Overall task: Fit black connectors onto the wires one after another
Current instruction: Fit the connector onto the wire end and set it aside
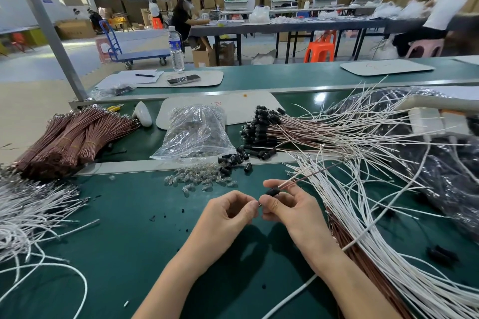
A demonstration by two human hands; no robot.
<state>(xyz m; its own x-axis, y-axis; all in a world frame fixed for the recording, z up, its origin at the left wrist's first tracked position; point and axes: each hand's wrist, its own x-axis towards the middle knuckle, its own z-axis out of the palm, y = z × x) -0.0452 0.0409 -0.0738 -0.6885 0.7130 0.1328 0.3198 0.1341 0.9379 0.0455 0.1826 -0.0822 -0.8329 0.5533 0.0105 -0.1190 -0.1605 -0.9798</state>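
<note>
My right hand (287, 204) pinches a black connector (272, 191) with a white and a brown wire (305, 179) running out of it up to the right. My left hand (233, 208) meets it fingertip to fingertip, pinching something small at the connector's front end; what it pinches is mostly hidden. Loose black connectors (233, 159) lie just beyond my hands, beside a scatter of small clear parts (199, 179). Wires that carry black connectors are heaped further back (261, 127).
White wires fan across the right side (375, 215) and pile up at the left (31, 212). Bundled brown wires (75, 137) lie at the back left. A clear plastic bag (194, 132) stands in the middle. A water bottle (176, 49) and other seated people are beyond.
</note>
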